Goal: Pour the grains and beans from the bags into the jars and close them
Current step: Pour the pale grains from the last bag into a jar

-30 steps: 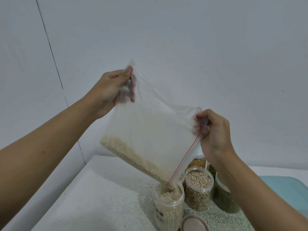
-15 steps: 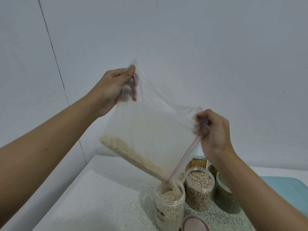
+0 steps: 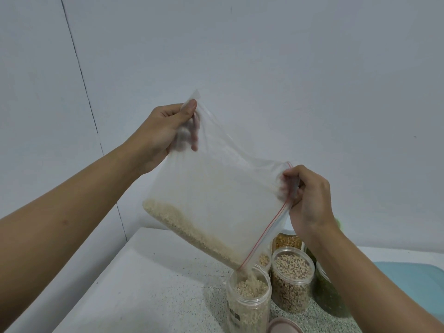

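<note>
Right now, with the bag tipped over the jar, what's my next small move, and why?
Probably lift the left hand a touch to steepen the bag while the right hand steadies the mouth: grain lies along the low edge, only a thin stream drops into the jar, which looks nearly full, so go gently.

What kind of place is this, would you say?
Probably a home kitchen corner: a speckled countertop against a plain wall, clear jars of beans, and a zip bag tipping grain into an open jar.
</note>
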A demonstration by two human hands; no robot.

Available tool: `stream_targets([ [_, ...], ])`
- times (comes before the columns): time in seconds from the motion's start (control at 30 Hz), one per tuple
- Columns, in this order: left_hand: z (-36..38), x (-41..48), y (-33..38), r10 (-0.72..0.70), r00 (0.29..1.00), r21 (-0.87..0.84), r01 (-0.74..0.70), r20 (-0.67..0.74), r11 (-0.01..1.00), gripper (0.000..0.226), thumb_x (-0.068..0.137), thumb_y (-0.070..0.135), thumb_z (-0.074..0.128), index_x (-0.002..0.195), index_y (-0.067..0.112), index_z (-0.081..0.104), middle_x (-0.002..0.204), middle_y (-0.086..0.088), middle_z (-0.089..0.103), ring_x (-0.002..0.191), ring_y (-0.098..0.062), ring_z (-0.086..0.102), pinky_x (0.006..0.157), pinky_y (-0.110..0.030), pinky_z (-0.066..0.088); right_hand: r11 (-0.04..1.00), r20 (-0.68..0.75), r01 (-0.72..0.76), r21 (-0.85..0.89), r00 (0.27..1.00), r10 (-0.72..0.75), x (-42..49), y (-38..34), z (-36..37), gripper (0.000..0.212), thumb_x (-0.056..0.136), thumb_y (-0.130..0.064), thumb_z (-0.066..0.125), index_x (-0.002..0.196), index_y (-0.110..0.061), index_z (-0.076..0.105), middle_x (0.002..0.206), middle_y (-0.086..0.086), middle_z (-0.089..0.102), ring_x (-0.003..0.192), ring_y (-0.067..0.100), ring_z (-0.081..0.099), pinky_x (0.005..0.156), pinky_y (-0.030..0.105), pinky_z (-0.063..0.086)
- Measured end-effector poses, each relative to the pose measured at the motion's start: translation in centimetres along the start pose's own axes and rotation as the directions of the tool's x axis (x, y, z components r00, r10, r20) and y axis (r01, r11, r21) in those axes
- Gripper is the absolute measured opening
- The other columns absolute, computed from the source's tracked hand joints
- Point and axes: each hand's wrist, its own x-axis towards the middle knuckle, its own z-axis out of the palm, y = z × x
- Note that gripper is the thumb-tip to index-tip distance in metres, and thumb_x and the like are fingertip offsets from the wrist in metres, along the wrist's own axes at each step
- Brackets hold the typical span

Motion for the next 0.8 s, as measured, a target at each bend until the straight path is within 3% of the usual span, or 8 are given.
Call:
stream_targets([
  [0.8, 0.2, -0.4, 0.4, 0.017, 0.998, 0.037, -0.019, 0.059, 0.999, 0.042, 0.105, 0.043, 0.05, 0.093, 0.005, 0.063, 0.08, -0.015, 0.059, 0.062, -0.026, 0.06, 0.076, -0.043, 0.034, 0.999, 0.037, -0.026, 0.036, 0.999, 0.025, -1.0, -0.5, -0.4, 0.046, 0.088, -0.001, 0.055, 0.046, -0.018, 0.061, 0.051, -0.004, 0.053, 0.047, 0.01, 0.047, 0.05, 0.024, 0.037],
])
